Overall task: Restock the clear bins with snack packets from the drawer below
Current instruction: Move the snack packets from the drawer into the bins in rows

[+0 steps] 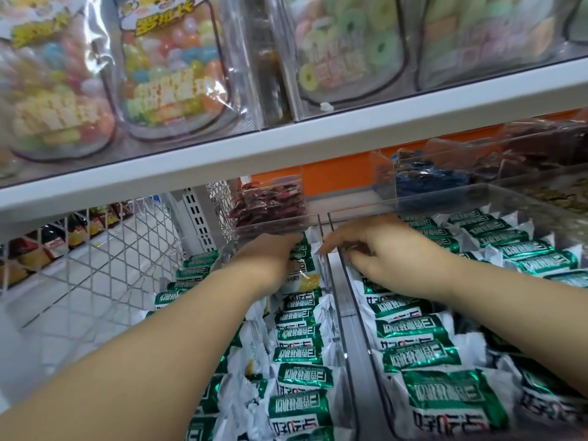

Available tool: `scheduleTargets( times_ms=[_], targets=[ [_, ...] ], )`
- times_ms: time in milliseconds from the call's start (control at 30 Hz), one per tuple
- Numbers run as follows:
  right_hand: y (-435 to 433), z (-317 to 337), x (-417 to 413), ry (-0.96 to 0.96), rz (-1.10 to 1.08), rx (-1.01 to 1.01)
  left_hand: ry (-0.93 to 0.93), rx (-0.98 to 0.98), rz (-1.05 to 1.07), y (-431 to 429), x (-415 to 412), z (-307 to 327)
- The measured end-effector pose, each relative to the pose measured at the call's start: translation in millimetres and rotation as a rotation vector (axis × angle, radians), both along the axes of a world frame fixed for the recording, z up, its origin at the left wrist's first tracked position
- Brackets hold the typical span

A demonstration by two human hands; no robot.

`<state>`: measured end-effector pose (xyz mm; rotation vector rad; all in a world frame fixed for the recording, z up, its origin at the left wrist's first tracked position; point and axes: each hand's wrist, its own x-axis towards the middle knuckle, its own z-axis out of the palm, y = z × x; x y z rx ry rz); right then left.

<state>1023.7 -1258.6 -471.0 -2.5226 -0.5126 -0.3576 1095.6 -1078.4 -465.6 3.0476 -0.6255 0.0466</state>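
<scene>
On the left, a wire basket [105, 265] hangs beside the shelving. Over it and across the whole top runs a white shelf [286, 148] carrying clear bags of coloured candy [165, 68] and, further right, bags of ring sweets [350, 43].

Below the shelf stands the left bin [334, 316], clear-walled and filled with green-and-white packets [299, 354] set on edge in rows from front to back. The left hand [270, 262] reaches to the far end of this bin, fingers curled over the top of an upright packet [302, 268] there and gripping it among the others. Just behind that end sits a small bin of red sweets [270, 202].

The right hand [381, 249] is close beside the left one, over the gap where the two bins meet. Its forefinger points left and touches the left bin's wall, while the other fingers bend down into the far left corner of the right bin [413, 205]. I cannot tell whether they hold anything.

The right bin is packed with the same packets, in a row near its left wall and more rows along the right. Behind it sits another clear bin with dark blue wrappers [426, 183], and brownish goods lie further right.
</scene>
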Motion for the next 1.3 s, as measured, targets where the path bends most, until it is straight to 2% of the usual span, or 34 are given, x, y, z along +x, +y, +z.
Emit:
scheduleTargets(
  times_ms=[267,367,433,567,667,733,800,967,1100,1300],
  targets=[
    [2,5,-6,-0.05,0.007,-0.156,0.048,-0.088,0.003,4,-16,12],
    [7,9,-19,-0.025,-0.033,-0.268,-0.022,-0.128,-0.015,10,-36,21],
    [13,6,-32,-0.04,-0.045,-0.273,-0.107,-0.173,-0.038,16,-58,23],
    [26,-1,-66,-0.138,-0.041,-0.302,-0.25,-0.359,-0.055,29,-121,18],
    [34,-5,-95,-0.379,-0.022,-0.273,-0.321,-0.552,-0.077,41,-176,6],
    [38,-12,-116,-0.438,0.004,-0.27,-0.342,-0.672,-0.086,48,-203,-6],
    [45,-16,-140,-0.376,0.097,-0.277,-0.326,-0.739,-0.097,52,-226,-21],
    [56,-36,-195,-0.226,0.255,-0.282,-0.179,-0.694,-0.104,59,-263,-66],
    [41,-79,-215,0.089,0.257,-0.42,0.024,-0.687,0.072,69,-274,-113],
    [10,-151,-216,0.498,0.207,-0.562,0.3,-0.465,0.166,81,-254,-171]
  ],
)
